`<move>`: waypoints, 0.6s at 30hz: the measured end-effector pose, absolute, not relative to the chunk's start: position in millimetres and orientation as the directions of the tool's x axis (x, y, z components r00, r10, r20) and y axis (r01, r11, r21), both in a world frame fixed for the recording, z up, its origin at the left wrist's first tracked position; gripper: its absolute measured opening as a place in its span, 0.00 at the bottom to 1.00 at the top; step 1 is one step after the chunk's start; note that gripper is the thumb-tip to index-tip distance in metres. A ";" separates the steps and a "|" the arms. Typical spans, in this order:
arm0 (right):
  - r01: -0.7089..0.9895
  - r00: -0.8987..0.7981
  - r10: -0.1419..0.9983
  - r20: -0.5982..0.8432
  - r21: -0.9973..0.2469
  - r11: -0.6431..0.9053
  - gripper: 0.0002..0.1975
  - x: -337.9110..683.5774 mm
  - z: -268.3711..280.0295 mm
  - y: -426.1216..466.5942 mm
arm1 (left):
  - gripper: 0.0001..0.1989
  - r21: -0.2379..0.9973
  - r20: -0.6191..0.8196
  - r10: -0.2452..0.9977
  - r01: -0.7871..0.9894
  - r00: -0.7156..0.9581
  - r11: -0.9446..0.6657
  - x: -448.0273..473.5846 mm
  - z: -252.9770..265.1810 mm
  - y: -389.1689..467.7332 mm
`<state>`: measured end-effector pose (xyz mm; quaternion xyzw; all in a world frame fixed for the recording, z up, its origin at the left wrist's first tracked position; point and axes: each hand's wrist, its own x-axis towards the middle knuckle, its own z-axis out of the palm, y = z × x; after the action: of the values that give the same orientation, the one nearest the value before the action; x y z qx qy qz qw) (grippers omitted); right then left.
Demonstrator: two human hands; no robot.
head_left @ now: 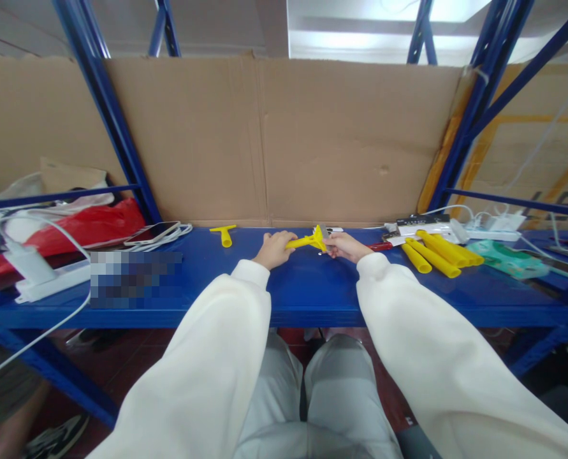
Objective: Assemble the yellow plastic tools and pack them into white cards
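Observation:
My left hand [276, 248] is closed around the handle of a yellow scraper [306, 241] with a flared, T-shaped head. The head points right, towards my right hand [343, 246]. With pinched fingers, my right hand grips a thin grey blade [326, 236] against that head; how firmly the two are joined cannot be made out. On the blue shelf [312, 293], left of my hands, lies a loose yellow T-shaped scraper head [225, 236]. Several yellow tubes [439, 254] are piled to the right of my right hand.
A red-handled tool [379, 246] and a black-and-white package [422, 224] lie near the tubes, beside a green packet [508, 258]. At left are a white power strip [54, 278], cables and a red bag [92, 226]. Cardboard [284, 140] closes the back between blue posts.

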<state>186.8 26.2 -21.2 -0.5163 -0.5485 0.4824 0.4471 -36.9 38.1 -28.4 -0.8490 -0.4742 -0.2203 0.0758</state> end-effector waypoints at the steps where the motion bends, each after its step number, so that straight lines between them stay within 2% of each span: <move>1: 0.143 -0.092 0.996 -0.009 -0.990 0.005 0.13 185.1 -21.4 25.0 | 0.20 0.069 0.445 0.758 0.825 0.478 -0.561 -34.5 -29.1 38.3; 6: 0.190 -0.212 0.977 -0.025 -0.982 0.016 0.11 174.7 -23.4 21.9 | 0.27 0.007 0.401 0.688 0.749 0.605 -0.663 -22.5 -31.0 35.1; 12: 0.205 -0.295 0.955 -0.030 -0.978 0.033 0.16 173.9 -27.9 25.3 | 0.27 -0.116 0.309 0.729 0.784 0.612 -0.609 -18.2 -28.2 23.9; 18: 0.220 -0.317 0.946 -0.059 -0.975 0.013 0.17 177.5 -26.4 25.5 | 0.27 -0.163 0.272 0.746 0.794 0.607 -0.586 -16.6 -25.8 17.9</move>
<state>177.5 25.5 -26.4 -0.4696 -0.6209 0.5227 0.3476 -16.6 17.9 -25.8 -0.8862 -0.4344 -0.0876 0.1349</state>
